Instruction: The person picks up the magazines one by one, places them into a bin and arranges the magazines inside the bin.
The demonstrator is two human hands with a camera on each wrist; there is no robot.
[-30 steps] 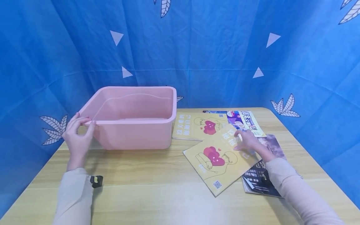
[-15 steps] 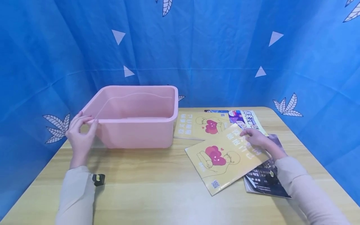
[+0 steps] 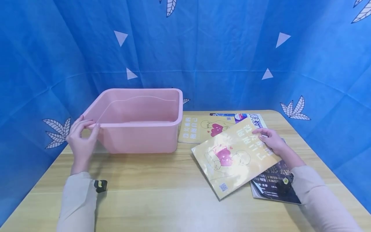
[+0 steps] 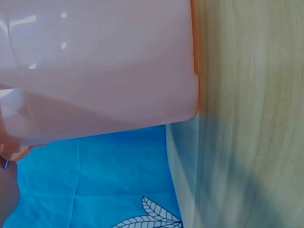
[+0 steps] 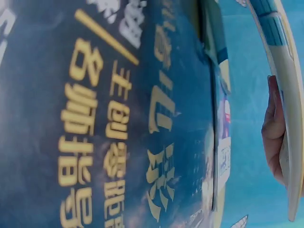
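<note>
Two hands work at once: the left hand (image 3: pixel 82 139) pinches the near-left corner of the pink bin's (image 3: pixel 139 137) rim — the bin stands toward the surface's (image 3: pixel 162 193) far-left edge. The right hand (image 3: pixel 271 140) grasps the far edge of a yellow booklet (image 3: pixel 234 159), tilting it up off a dark magazine (image 3: pixel 273 185) near the right edge — a second yellow booklet (image 3: pixel 200 129) lies flat behind it.

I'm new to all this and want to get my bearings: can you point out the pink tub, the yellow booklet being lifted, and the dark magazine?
pink tub (image 3: pixel 139 138), head view, front wall.
yellow booklet (image 3: pixel 232 164), head view, cover middle.
dark magazine (image 3: pixel 269 185), head view, exposed cover.
</note>
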